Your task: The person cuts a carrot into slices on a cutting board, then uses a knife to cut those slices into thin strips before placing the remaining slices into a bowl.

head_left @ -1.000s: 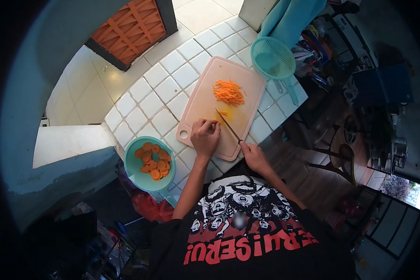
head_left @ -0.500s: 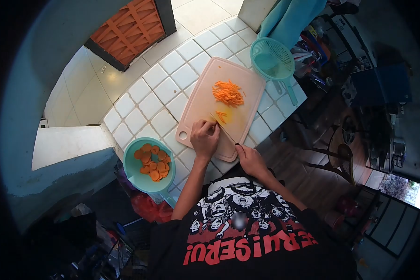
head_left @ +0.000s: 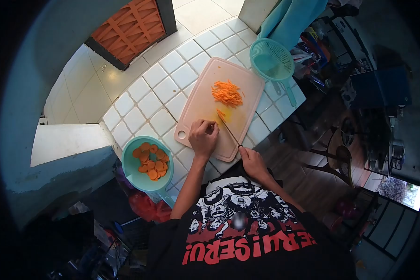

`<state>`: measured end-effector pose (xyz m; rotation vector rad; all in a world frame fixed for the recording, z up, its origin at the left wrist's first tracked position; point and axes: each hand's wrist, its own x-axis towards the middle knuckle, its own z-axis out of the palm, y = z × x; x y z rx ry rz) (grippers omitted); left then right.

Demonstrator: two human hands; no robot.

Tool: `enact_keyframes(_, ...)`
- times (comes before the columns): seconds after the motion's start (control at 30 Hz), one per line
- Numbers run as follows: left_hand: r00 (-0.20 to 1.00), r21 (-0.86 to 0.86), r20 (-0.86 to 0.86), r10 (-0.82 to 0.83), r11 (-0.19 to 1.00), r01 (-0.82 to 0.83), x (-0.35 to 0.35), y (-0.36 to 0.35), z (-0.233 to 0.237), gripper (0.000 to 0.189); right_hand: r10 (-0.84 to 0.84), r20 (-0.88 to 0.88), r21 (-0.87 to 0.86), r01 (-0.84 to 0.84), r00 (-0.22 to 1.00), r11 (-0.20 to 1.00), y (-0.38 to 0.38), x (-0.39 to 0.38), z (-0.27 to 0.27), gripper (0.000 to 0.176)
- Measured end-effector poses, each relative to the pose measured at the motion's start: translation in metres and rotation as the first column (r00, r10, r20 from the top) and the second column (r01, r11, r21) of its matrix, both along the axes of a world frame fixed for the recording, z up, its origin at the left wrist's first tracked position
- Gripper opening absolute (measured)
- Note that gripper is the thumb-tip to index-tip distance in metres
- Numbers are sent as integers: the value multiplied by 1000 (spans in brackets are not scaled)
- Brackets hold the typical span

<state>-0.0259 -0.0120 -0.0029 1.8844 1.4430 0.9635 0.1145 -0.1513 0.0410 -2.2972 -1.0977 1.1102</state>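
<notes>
My right hand [head_left: 252, 161] is closed around the handle of a knife [head_left: 230, 131], whose blade slants over the pink cutting board [head_left: 196, 100]. Its tip touches a few cut carrot strips [head_left: 220, 113]. Just left of the blade, my left hand [head_left: 204, 138] rests on the board with its fingers curled; what they hold, if anything, is hidden under them. Farther up the board lies a pile of shredded carrot [head_left: 227, 93]. At the left, a turquoise colander with a handle [head_left: 131, 179] holds several round carrot slices [head_left: 152, 161].
The white tiled counter [head_left: 161, 119] carries the board. A second turquoise colander [head_left: 271, 58] sits at the board's upper right, its handle near the counter's edge. A wooden chair [head_left: 340, 156] stands on the floor to the right. A red plastic bag [head_left: 147, 205] is below the left colander.
The knife has moved right, away from my left fingers, and its tip is now at the small carrot strips. My left hand stays almost in place, still curled.
</notes>
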Motion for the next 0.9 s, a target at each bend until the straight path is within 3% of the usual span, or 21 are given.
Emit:
enact_keyframes(0.4, 1000, -8, 5, 6, 1000, -6, 0, 1, -2, 7, 108, -2, -86, -108, 994, 990, 15, 1, 11, 49)
enact_keyframes(0.7, 999, -14, 37, 4, 1000, -4, 0, -1, -4, 8, 180, 12, -59, -180, 984, 982, 28, 3, 3, 48)
enact_keyframes(0.9, 1000, -2, 23, 15, 1000, -15, 0, 4, -2, 8, 129, 31, -104, -125, 991, 987, 6, 12, 10, 51)
